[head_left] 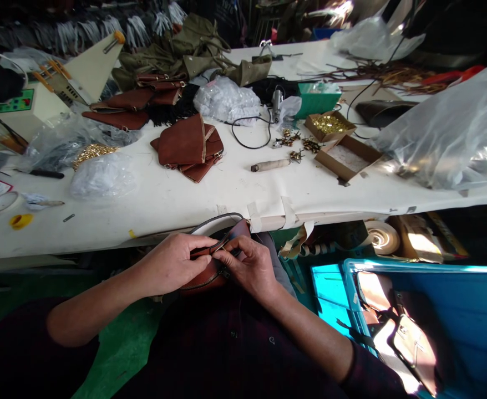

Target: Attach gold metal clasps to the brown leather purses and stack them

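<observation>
Visibly, the brown bag (pixel 210 272) has a curved zipper (pixel 203 285).

Dark shirt, seemingly plaid, small buttons

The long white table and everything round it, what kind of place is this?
Probably a leather-goods workshop: stacked brown leather pieces and small gold-coloured fittings are on the table, and a blue crate holds what look like bags.

Dark cloth (pixel 226 12), background: blurred digits, seemingly "1976".
</observation>
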A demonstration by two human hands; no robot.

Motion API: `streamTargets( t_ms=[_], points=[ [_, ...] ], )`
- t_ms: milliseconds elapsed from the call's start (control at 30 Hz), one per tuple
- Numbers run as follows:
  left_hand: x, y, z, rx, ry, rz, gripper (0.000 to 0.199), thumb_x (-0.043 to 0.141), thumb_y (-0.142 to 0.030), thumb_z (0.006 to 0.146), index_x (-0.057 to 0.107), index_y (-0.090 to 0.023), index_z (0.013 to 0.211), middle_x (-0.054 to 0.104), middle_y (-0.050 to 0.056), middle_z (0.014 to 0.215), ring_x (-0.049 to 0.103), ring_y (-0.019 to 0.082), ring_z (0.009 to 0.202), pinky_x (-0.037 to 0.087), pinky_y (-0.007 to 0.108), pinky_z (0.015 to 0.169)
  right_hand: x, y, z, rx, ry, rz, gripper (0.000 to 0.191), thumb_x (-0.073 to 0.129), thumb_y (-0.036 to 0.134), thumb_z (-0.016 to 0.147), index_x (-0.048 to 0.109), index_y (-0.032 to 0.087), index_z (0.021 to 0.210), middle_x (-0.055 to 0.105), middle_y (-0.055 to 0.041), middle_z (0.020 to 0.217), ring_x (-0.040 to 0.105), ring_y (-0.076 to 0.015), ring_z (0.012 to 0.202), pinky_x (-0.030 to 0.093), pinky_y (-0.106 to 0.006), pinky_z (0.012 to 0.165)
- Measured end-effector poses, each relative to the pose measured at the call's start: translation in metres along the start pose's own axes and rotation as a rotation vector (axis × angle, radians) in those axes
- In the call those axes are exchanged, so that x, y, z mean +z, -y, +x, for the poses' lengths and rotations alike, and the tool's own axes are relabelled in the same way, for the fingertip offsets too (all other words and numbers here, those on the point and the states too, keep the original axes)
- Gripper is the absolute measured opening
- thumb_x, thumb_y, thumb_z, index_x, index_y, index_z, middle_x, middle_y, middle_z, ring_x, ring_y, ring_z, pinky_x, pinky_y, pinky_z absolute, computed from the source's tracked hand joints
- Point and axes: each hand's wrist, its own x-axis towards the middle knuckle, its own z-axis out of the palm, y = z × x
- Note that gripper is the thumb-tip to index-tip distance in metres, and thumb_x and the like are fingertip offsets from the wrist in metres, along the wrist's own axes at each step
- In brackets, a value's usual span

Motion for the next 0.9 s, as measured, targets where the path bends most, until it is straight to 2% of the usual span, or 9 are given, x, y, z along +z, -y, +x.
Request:
streamTargets(
  t_ms=[100, 200, 300, 400, 533, 633, 733, 800, 900],
  points=[
    [-0.008, 0.005, 0.002, 0.028, 0.022, 0.029, 0.040, 0.062, -0.030, 0.091, 0.080, -0.026, 0.126, 0.081, -0.001, 0.122, 0.073, 0.028, 0.113, 0.056, 0.031, 0.097, -0.005, 0.001, 0.002, -0.019, 0.032, 0.015, 0.029, 0.082, 0.049, 0.091, 0.073, 0.024, 0.082, 0.075, -0.0012, 0.080, 0.067, -0.0170, 0.072, 0.054, -0.030, 0.069],
    [-0.023, 0.006, 0.005, -0.003, 0.074, 0.032, 0.044, 0.060, -0.031, 0.093, 0.077, -0.025, 0.133, 0.081, -0.001, 0.122, 0.075, 0.025, 0.108, 0.057, 0.028, 0.092, -0.022, 0.009, 0.010, -0.145, 0.076, -0.007, 0.029, 0.087, 0.049, 0.086, 0.075, 0.023, 0.090, 0.075, -0.0029, 0.088, 0.069, -0.0191, 0.081, 0.056, -0.032, 0.075],
    [-0.039, -0.001, 0.005, 0.006, 0.081, 0.061, 0.045, 0.057, -0.027, 0.094, 0.075, -0.027, 0.136, 0.083, -0.003, 0.116, 0.077, 0.021, 0.100, 0.056, 0.024, 0.086, -0.041, 0.020, 0.026, -0.349, 0.066, -0.198, 0.037, 0.086, 0.047, 0.088, 0.076, 0.024, 0.115, 0.074, -0.0080, 0.107, 0.067, -0.0248, 0.101, 0.055, -0.039, 0.088],
    [-0.045, -0.011, 0.004, 0.087, 0.052, 0.137, 0.046, 0.059, -0.021, 0.092, 0.077, -0.030, 0.133, 0.083, -0.006, 0.114, 0.076, 0.018, 0.100, 0.054, 0.022, 0.089, -0.052, 0.033, 0.044, -0.476, 0.171, -0.429, 0.043, 0.081, 0.048, 0.092, 0.074, 0.027, 0.129, 0.072, -0.0114, 0.126, 0.061, -0.0302, 0.115, 0.047, -0.048, 0.100],
    [-0.047, -0.020, 0.004, 0.123, 0.068, 0.100, 0.043, 0.063, -0.021, 0.090, 0.079, -0.027, 0.129, 0.083, -0.003, 0.115, 0.076, 0.020, 0.103, 0.054, 0.024, 0.091, -0.051, 0.047, 0.063, -0.391, 0.341, -0.430, 0.021, 0.076, 0.042, 0.098, 0.080, 0.026, 0.111, 0.077, -0.0062, 0.104, 0.063, -0.0260, 0.105, 0.042, -0.045, 0.097],
    [-0.051, -0.018, 0.006, 0.042, 0.096, -0.052, 0.038, 0.074, -0.032, 0.085, 0.080, -0.021, 0.122, 0.083, 0.002, 0.109, 0.077, 0.024, 0.096, 0.057, 0.028, 0.083, -0.045, 0.052, 0.072, -0.259, 0.397, -0.269, 0.014, 0.076, 0.037, 0.099, 0.081, 0.024, 0.095, 0.075, -0.0018, 0.089, 0.064, -0.0210, 0.095, 0.044, -0.037, 0.090],
    [-0.055, -0.011, 0.011, -0.036, 0.082, -0.153, 0.036, 0.077, -0.036, 0.082, 0.081, -0.018, 0.113, 0.084, 0.004, 0.100, 0.077, 0.025, 0.088, 0.057, 0.029, 0.075, -0.037, 0.051, 0.080, -0.175, 0.429, -0.201, 0.015, 0.076, 0.034, 0.098, 0.082, 0.023, 0.089, 0.073, -0.0009, 0.083, 0.064, -0.0185, 0.085, 0.046, -0.032, 0.080],
    [-0.059, -0.004, 0.015, -0.031, 0.077, -0.192, 0.033, 0.077, -0.035, 0.083, 0.082, -0.019, 0.111, 0.084, 0.004, 0.101, 0.077, 0.025, 0.091, 0.056, 0.029, 0.078, -0.032, 0.050, 0.083, -0.163, 0.395, -0.239, 0.011, 0.078, 0.032, 0.096, 0.082, 0.023, 0.090, 0.074, -0.0013, 0.084, 0.066, -0.0191, 0.086, 0.047, -0.032, 0.079],
    [-0.063, 0.002, 0.019, -0.006, 0.017, -0.215, 0.033, 0.078, -0.035, 0.082, 0.083, -0.019, 0.111, 0.084, 0.004, 0.104, 0.076, 0.025, 0.093, 0.055, 0.030, 0.083, -0.025, 0.052, 0.085, -0.289, 0.160, -0.397, 0.019, 0.083, 0.035, 0.091, 0.080, 0.024, 0.107, 0.077, -0.0061, 0.104, 0.067, -0.0252, 0.103, 0.047, -0.038, 0.092]
  ],
)
